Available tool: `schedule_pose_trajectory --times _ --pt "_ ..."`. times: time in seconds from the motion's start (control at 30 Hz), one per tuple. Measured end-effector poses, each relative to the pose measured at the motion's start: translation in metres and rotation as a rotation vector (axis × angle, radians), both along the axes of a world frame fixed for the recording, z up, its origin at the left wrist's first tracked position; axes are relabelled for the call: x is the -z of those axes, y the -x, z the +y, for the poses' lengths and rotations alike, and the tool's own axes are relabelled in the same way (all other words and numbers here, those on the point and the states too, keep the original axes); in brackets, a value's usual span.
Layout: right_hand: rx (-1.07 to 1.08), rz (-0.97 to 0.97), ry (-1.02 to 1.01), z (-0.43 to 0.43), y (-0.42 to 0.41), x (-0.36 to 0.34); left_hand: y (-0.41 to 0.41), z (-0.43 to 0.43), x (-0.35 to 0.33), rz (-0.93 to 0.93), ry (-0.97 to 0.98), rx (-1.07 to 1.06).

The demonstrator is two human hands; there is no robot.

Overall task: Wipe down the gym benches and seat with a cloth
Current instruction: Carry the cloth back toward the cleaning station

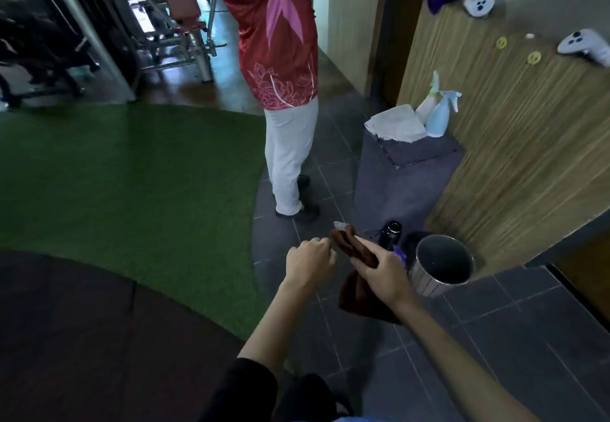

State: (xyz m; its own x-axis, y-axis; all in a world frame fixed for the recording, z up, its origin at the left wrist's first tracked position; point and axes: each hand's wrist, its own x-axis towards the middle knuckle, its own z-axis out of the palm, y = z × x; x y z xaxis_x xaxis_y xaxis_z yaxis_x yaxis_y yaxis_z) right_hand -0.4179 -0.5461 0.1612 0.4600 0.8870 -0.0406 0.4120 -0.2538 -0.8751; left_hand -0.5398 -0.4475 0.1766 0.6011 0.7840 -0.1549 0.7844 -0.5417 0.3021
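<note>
Two hands: both reach forward over the tiled floor (495, 339), forearms bare.
Left hand (308, 261): fingers curled in, knuckles just beside the upper end of the brown cloth (355, 248); whether they touch it cannot be told.
Right hand (379, 273): fingers clamped on the cloth, which hangs below the palm.
Nearby: metal bin (429, 286) just beside the right hand.

The room is dim with a cool blue cast, its brightest light glaring off the glossy floor (227, 58) beyond the green turf (132, 174), while the dark mat (82, 322) on the turf's near side sinks into shadow, the brown cloth (355, 250) to its right looks soft, and straight lines bow toward the edges.
</note>
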Motion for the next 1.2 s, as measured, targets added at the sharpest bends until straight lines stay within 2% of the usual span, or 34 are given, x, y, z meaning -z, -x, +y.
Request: schedule_pose_trajectory --times 0.23,0.6,0.93,1.2 --pt "0.129 0.010 -0.007 0.104 -0.063 0.005 -0.073 0.121 0.006 -0.067 -0.036 0.105" --pt "0.454 0.021 0.004 0.242 -0.166 0.019 -0.207 0.286 0.009 -0.024 -0.031 0.397" --pt "0.715 0.085 0.085 0.309 -0.281 0.051 -0.352 0.372 0.030 0.052 0.018 0.592" --pt "0.895 0.035 0.118 0.341 -0.350 0.063 -0.449 0.400 0.058 0.088 0.074 0.772"
